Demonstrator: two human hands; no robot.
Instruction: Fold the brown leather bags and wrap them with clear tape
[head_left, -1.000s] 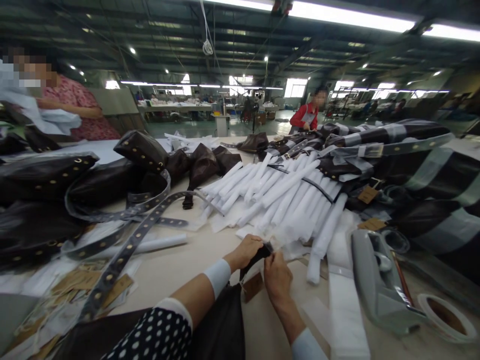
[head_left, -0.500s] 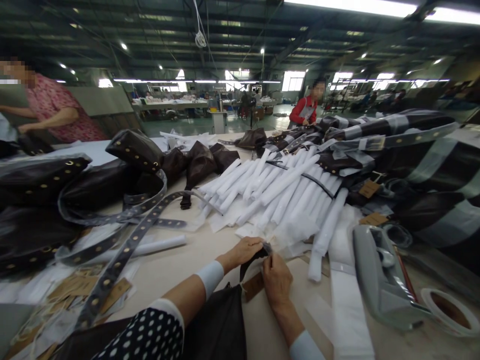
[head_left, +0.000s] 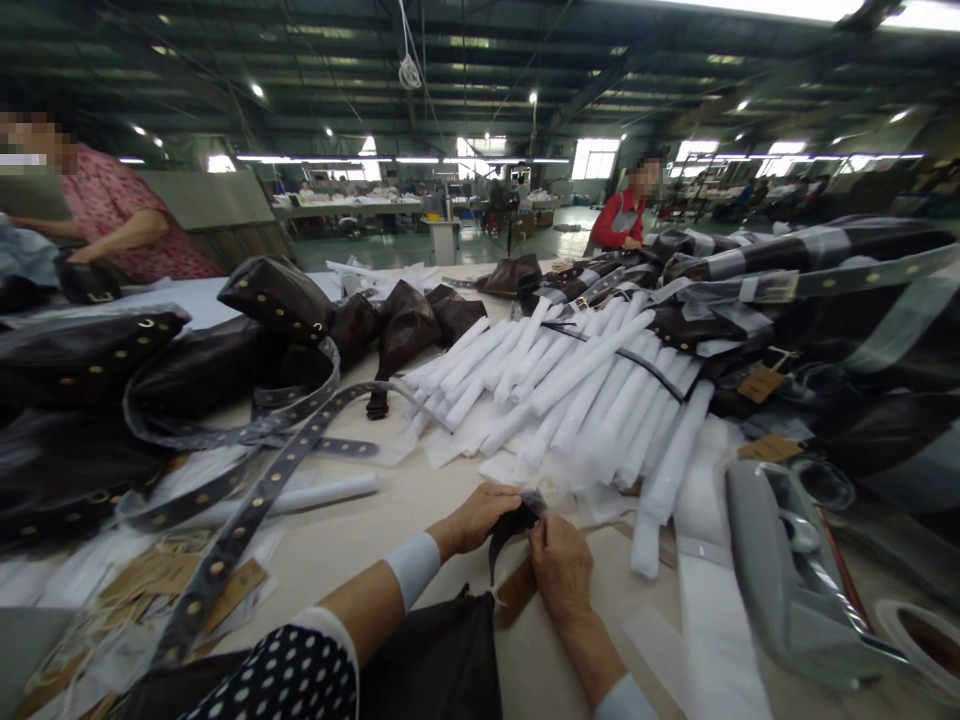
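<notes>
A dark brown leather-like bag [head_left: 435, 660] lies in front of me at the table's near edge. Its dark strap [head_left: 510, 528] rises from the top corner into both my hands. My left hand [head_left: 480, 518] is closed on the strap from the left. Fingers bent, my right hand [head_left: 561, 568] grips the strap's right side, where a bit of clear wrapping seems to cover it. Beside the right hand hangs a brown cardboard tag [head_left: 517, 592]. The fingertips are partly hidden, so the exact pinch is unclear.
White rolled tubes [head_left: 570, 390] are heaped ahead. Dark bags [head_left: 277, 300] and a studded strap [head_left: 262, 500] lie left, near loose tags [head_left: 150, 575]. At right are a grey tape dispenser [head_left: 795, 570], a tape roll [head_left: 922, 640] and wrapped bags. Two people stand across the table.
The view has shifted slightly, moving the scene a little rightward and down. Both hands keep their hold on the strap, and the tag has tilted slightly.
</notes>
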